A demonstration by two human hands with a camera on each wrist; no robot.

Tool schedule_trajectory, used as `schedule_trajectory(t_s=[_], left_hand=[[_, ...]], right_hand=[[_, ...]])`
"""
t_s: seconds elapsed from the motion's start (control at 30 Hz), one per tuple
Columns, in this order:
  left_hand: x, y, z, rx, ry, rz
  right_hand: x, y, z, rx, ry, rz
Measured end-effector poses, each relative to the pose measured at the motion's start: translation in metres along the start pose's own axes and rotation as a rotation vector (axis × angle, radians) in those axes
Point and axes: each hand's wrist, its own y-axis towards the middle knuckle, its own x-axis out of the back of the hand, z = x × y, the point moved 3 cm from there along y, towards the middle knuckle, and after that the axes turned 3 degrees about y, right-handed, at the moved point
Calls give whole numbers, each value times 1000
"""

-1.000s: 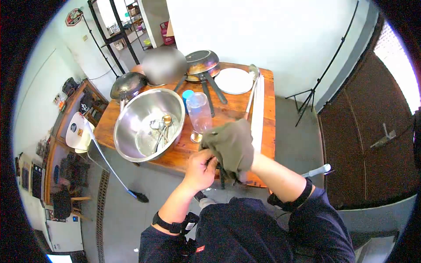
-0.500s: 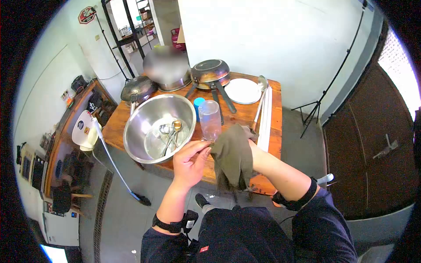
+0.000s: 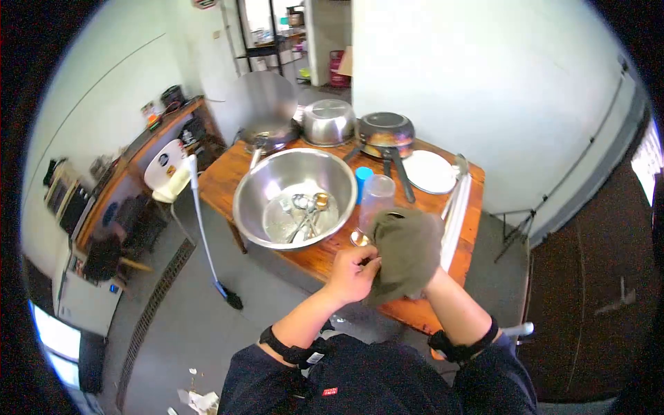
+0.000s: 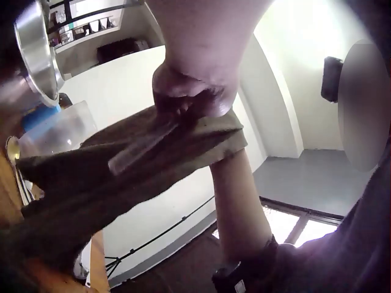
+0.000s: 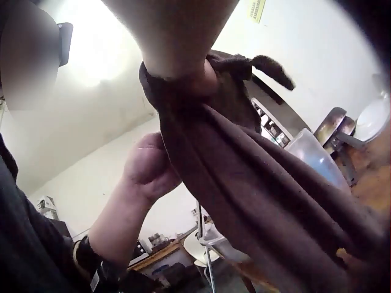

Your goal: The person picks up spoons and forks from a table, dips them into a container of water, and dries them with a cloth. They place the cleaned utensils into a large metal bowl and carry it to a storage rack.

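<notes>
Your left hand (image 3: 353,276) pinches a slim utensil (image 4: 140,150); loose cloth (image 3: 407,252) round your right hand (image 5: 208,82), grip unseen, could topple the cup (image 3: 377,195)

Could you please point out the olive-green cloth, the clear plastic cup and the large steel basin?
Olive-green cloth (image 3: 407,252), head view: middle of its draped fabric.
Clear plastic cup (image 3: 377,197), head view: its side wall.
Large steel basin (image 3: 259,194), head view: inner wall, picture's left side.

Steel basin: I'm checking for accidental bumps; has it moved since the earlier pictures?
No; against the wooden table, the steel basin keeps its place; the head view shifted.
</notes>
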Motion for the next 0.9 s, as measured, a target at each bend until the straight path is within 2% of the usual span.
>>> schedule_trajectory(t_s=[0.07,0.13,0.17,0.23,0.27,0.3,0.33,0.37,0.4,0.43,0.47,0.53,0.57,0.67,0.73,0.77,0.83,0.9], left_hand=[[4,1,-5,51,-279,-152],[3,1,11,-5,-314,-132],[11,1,8,44,-85,-8],[38,3,-8,140,370,257],[51,2,-13,123,243,102],[62,1,-17,102,117,-49],[71,1,-19,78,-9,-196],[76,7,-26,-148,22,-348],[80,10,-21,-175,58,-305],[84,12,-14,-200,92,-260],[88,13,-9,-225,125,-216],[106,17,-6,-147,61,-273],[120,21,-4,-110,-7,-310],[157,36,8,-19,-196,-321],[172,48,16,8,-105,-314],[179,54,19,45,-62,-310],[193,74,39,166,-81,-317],[208,97,63,307,-199,-348]], right_hand=[[15,11,52,-158,-404,258],[-14,6,15,-196,316,75],[-26,-1,-5,-231,672,-20],[-34,-4,-14,-170,700,-3],[-35,-2,-19,-136,711,0],[-36,2,-22,-77,388,43],[-41,5,-22,-75,503,75],[-44,9,-15,-77,620,107],[-48,13,-6,-84,738,142],[-43,17,12,173,345,67],[-47,20,8,175,311,89],[-58,24,-3,178,243,132],[-48,26,14,298,-215,241],[-51,19,-9,-129,689,304],[-54,17,-13,-454,1263,185],[-49,18,-6,-533,1364,179],[-48,15,-24,-564,1214,164],[-37,18,-9,-692,1400,65]])
